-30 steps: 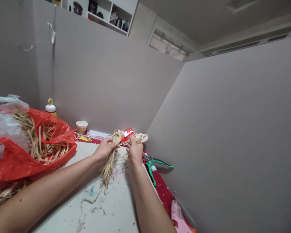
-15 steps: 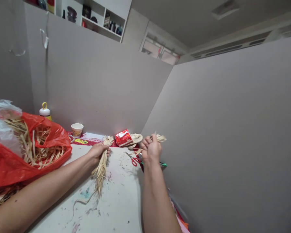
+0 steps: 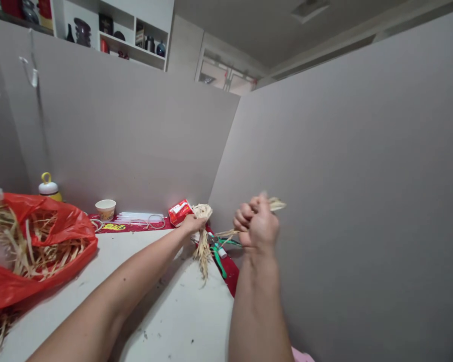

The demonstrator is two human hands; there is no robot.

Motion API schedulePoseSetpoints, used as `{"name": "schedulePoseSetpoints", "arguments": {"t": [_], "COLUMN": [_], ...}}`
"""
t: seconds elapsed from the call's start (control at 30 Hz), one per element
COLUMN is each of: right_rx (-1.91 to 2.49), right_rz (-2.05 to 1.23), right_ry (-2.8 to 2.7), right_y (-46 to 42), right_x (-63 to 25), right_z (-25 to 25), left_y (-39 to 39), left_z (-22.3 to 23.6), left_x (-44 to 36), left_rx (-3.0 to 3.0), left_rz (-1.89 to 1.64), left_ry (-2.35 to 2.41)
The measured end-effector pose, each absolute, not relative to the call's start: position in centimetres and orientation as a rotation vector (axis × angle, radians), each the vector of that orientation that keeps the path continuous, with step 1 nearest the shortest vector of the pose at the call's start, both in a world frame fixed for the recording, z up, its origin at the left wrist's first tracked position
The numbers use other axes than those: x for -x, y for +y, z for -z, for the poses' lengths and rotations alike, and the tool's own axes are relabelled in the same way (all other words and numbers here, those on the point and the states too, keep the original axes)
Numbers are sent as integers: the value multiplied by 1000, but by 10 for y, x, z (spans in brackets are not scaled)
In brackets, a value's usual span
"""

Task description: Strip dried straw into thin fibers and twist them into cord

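My left hand (image 3: 194, 224) is closed around a bundle of dry, pale straw-like strips (image 3: 203, 259), whose frayed ends hang down over the right edge of the white board (image 3: 173, 301). Right behind it shows a pale, coiled-looking piece (image 3: 203, 210); where it and the bundle part I cannot tell. My right hand (image 3: 258, 221) is a fist raised to the right, gripping a smaller bunch of straw strips (image 3: 277, 204). Some strands stick out of its left side toward the left hand. Below and between the hands lies a green-handled tool (image 3: 219, 259), partly covered.
An open red plastic bag (image 3: 60, 226) full of straw strips fills the left. Along the back stand a yellow-and-white bottle (image 3: 48, 189), a paper cup (image 3: 105, 210), white sticks (image 3: 139, 217) and a red box (image 3: 180, 212). Grey partitions (image 3: 343, 176) close off the back and right.
My left hand has carried its straw bundle right, next to the red box. My right fist has moved right with its bunch. The view has turned right; the red scissors no longer show.
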State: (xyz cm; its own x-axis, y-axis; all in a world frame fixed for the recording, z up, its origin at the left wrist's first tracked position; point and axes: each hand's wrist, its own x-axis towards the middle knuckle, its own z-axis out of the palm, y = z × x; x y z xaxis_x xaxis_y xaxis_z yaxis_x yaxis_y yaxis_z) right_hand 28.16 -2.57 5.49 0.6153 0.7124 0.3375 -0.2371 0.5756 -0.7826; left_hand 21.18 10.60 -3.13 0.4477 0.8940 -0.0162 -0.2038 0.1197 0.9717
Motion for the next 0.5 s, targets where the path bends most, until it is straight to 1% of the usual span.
{"name": "schedulePoseSetpoints", "arguments": {"t": [0.07,0.17,0.3,0.5], "right_rx": [970,1204,1230,1256], "right_rz": [-586,-408,-348,-328], "right_ry": [-817,-1075,-1244,-1471], "right_y": [-9,20,44,43], "right_x": [-277,-265,-238,-198], "right_z": [-43,-21,3,15], "left_y": [98,79,50,41], "left_z": [30,24,15,12], "left_x": [-202,-169,-128,-100], "left_rx": [-1219,-1274,-1306,-1092], "left_rz": [-965,-969,-940,-1071], "left_ry": [743,653,437,484]}}
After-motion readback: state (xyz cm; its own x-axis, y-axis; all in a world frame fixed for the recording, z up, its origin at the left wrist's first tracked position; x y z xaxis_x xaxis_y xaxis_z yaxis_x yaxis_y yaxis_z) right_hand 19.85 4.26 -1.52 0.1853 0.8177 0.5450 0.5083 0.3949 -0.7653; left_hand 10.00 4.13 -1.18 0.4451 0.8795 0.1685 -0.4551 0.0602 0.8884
